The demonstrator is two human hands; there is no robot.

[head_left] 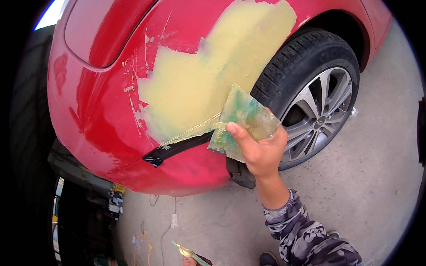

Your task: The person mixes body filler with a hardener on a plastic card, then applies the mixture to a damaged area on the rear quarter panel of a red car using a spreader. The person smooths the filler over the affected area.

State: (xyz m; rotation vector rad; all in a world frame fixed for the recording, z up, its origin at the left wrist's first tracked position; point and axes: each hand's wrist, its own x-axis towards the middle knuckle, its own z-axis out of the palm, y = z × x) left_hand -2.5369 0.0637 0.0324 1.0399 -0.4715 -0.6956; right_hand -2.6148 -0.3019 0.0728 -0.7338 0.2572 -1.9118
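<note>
My right hand (pixel 266 148) grips a flat, stained, translucent filler spreader (pixel 246 117), thumb on its near face. The spreader's edge lies at the lower border of the pale yellow body filler (pixel 191 88), which covers a broad patch of the red car's fender (pixel 106 133). Below that border runs a strip of black tape (pixel 182 150), its left end loose and crumpled. At the bottom edge, mostly out of frame, my left hand (pixel 190 261) holds a thin flat piece with a dab of yellow filler (pixel 186 252) on it; its exact kind cannot be made out.
Right of the filler stands the car wheel (pixel 317 111), with a dark mud flap (pixel 241 173) beside my wrist. Cables (pixel 163 235) trail over the grey concrete floor (pixel 355 195). Some equipment (pixel 116 199) sits at the lower left. My shoe (pixel 268 258) shows at the bottom.
</note>
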